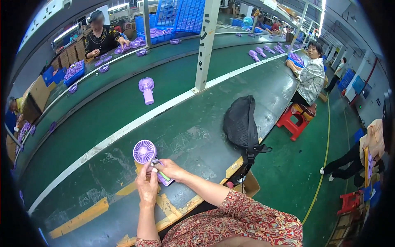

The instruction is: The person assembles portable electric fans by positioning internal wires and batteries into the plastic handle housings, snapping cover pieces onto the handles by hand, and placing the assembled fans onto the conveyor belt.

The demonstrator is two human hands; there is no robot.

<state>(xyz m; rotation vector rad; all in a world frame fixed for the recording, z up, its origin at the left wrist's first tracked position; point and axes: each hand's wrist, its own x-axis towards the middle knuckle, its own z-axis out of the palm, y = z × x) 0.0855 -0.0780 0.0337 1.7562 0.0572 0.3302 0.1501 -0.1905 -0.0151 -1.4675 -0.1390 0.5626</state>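
A purple handheld fan (145,151) lies at the near edge of the workbench, its round grille pointing away from me. Its handle is partly covered by my fingers, and a green cylinder (164,175) shows inside it. My left hand (147,184) is closed on the handle from the left, thumb up. From the right, my right hand (171,170) bends its fingers over the same handle, close beside the left thumb. Something small and dark shows between the fingertips, too small to name.
A black bag (241,123) sits on the bench to the right. Beyond a white rail, another purple fan (147,90) lies on the green belt. A metal post (207,49) rises from the rail. Co-workers sit at far left and right, near blue baskets (74,73) and a red stool (293,122).
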